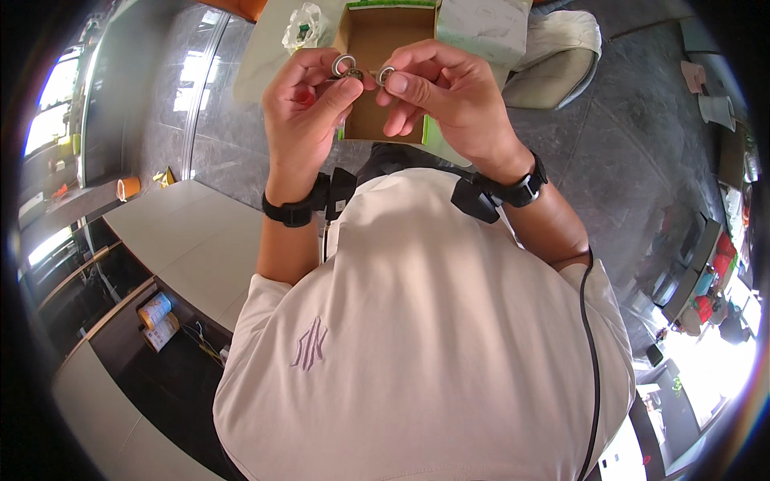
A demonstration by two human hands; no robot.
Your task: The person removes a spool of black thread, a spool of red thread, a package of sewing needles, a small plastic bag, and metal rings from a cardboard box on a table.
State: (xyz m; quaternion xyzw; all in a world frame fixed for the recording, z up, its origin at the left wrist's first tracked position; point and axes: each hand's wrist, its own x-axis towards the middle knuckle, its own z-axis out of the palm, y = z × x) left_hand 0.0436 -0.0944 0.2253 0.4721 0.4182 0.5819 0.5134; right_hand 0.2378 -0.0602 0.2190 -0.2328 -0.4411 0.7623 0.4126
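Both hands are raised in front of me over an open cardboard box (385,27) with green edges. My left hand (307,102) pinches a small dark round part (354,74) between thumb and fingers. A silver metal ring (344,64) sits against that part, also in the left hand. Something small and red (305,97) shows within the curled left fingers. In my right hand (448,99), a smaller silver ring (384,74) is gripped between thumb and forefinger, close to the left fingertips. The fingers hide part of each piece.
The box rests on a pale table (258,66). Left of it is a clear plastic bag (302,27) with something green inside; right of it, a white box (481,30). A cushioned chair (541,84) draped with cloth stands at the right. A low cabinet (186,234) is at my left.
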